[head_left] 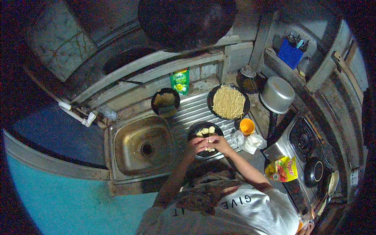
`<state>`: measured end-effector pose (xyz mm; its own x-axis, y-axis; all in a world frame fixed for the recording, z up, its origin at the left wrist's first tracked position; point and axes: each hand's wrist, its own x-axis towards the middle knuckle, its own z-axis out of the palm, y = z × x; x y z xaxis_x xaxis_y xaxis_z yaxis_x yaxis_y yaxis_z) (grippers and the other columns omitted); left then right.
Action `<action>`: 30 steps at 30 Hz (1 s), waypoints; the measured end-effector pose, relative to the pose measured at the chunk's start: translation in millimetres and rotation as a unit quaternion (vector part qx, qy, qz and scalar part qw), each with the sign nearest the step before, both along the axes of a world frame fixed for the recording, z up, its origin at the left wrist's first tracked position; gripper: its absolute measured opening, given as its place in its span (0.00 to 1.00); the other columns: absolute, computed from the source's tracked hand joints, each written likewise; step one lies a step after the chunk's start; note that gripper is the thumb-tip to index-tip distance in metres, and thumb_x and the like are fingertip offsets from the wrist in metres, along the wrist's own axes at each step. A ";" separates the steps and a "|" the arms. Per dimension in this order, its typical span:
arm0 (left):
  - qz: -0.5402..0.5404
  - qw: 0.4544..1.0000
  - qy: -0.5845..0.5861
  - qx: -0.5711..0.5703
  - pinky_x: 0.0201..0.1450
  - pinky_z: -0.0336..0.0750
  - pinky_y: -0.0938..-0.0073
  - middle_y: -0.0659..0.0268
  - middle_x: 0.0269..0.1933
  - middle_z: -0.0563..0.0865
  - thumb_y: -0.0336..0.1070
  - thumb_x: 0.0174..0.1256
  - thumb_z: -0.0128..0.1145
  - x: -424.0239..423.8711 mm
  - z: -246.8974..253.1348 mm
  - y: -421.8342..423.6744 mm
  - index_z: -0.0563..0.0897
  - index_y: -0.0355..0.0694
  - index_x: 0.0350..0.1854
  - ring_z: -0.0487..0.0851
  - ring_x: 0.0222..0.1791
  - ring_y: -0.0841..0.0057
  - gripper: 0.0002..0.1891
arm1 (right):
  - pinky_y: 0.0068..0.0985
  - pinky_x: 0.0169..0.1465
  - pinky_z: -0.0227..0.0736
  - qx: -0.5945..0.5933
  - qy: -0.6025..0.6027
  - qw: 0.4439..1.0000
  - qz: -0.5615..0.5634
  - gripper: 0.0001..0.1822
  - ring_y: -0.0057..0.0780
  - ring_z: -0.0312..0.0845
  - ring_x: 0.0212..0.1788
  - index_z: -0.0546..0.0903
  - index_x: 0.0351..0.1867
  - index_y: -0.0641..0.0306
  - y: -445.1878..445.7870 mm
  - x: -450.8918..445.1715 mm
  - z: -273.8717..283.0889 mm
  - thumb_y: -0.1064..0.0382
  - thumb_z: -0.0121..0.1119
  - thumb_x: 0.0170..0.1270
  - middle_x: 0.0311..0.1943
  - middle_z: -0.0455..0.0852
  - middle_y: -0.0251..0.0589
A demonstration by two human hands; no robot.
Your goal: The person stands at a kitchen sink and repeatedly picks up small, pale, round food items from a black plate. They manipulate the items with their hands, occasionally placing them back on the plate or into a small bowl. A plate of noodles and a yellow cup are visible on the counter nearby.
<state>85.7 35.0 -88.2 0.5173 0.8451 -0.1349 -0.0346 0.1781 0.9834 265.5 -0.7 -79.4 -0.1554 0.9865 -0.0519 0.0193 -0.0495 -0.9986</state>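
Observation:
Both of my hands meet over a dark round plate on the ribbed steel drainboard of the sink. My left hand and my right hand have their fingertips close together around a small pale food piece, mostly covered by the fingers. Several cut pale food chunks lie on the far side of the plate, and smaller bits show below my fingers. Behind it, another dark plate holds a block of dried noodles. Right of my hands are an orange cup and a white plastic bag.
The steel sink basin lies to the left. A dark bowl and a green Sunlight pouch stand behind. At right are an upturned metal pot, a yellow food packet, a gas stove and a small black pan.

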 end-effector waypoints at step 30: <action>0.160 0.971 -0.165 -0.062 0.59 0.57 0.72 0.61 0.60 0.63 0.55 0.68 0.37 76.6 72.4 -27.2 0.60 0.38 0.62 0.63 0.57 0.74 0.29 | 0.29 0.61 0.53 -0.226 0.240 0.936 -0.123 0.52 0.34 0.55 0.61 0.51 0.67 0.61 65.8 -38.6 97.2 0.21 0.32 0.51 0.62 0.58 0.45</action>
<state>162.4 7.8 -15.8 0.2627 0.9578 -0.1168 -0.4173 0.2219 0.8812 226.9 65.0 17.8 -0.0392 0.8892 -0.4559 -0.4932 -0.4140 -0.7651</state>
